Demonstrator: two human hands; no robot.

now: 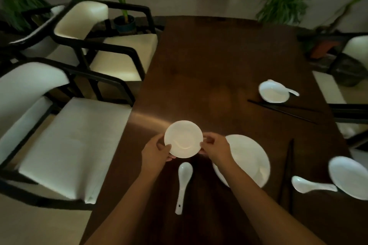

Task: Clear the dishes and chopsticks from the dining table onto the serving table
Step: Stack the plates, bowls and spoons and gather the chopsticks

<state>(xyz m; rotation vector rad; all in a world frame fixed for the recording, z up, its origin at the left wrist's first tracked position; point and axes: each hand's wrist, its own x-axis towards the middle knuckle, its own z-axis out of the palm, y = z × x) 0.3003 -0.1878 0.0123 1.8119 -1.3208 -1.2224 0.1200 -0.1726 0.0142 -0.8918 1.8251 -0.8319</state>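
Observation:
A small white saucer (pixel 183 138) is held over the dark wooden dining table (pixel 209 61). My left hand (pixel 157 152) grips its left rim and my right hand (pixel 216 148) pinches its right rim. Below it a white spoon (pixel 182 185) lies on the table. A large white plate (pixel 251 160) sits just right of my right hand, partly hidden by my forearm. Black chopsticks (pixel 286 173) lie right of the plate. Farther right are another spoon (pixel 312 185) and a dish (pixel 348 177). At the far right stand a small dish with a spoon (pixel 274 91) and more chopsticks (pixel 282 110).
Two cream-cushioned armchairs (pixel 65 141) (pixel 119 51) stand along the table's left side. Another chair (pixel 356 51) is at the right edge. Potted plants (pixel 282 6) line the back wall. The far half of the table is bare wood.

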